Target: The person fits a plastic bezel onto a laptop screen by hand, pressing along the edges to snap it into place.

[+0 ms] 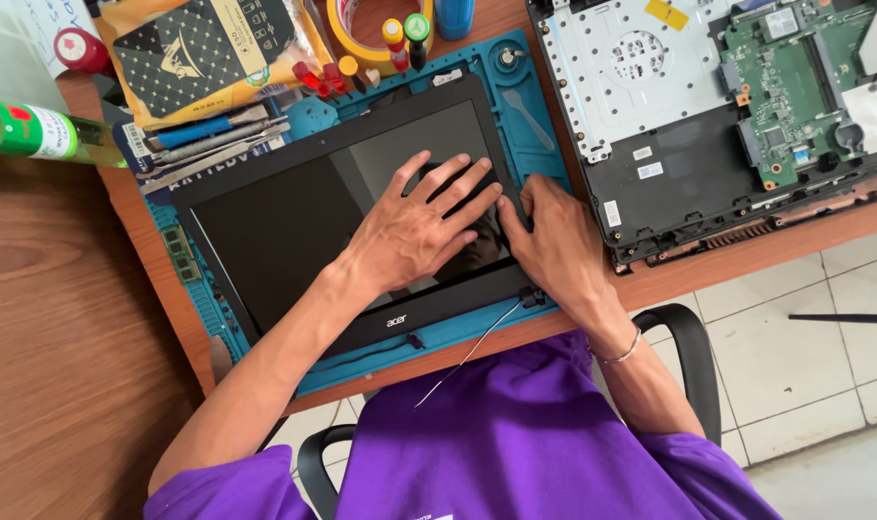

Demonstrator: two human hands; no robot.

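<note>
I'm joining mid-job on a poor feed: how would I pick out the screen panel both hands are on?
Find the blue work mat on the wooden desk. The screen panel lies flat on it, under the left hand and right hand. It alone is a dark glossy rectangle; the opened laptop base beside it shows circuitry.

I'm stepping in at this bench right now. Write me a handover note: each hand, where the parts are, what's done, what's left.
Left hand: flat, fingers spread, pressing on the laptop screen panel.
Right hand: at the panel's right edge, fingers on the bezel; holds nothing visible.
Panel lies face up on the blue repair mat, detached from the laptop base, which sits opened beside it with its circuit board exposed.
A thin cable trails from the panel's hinge corner.
Done: screen off, base opened.
Left: bezel looks to be on the panel yet.
</note>
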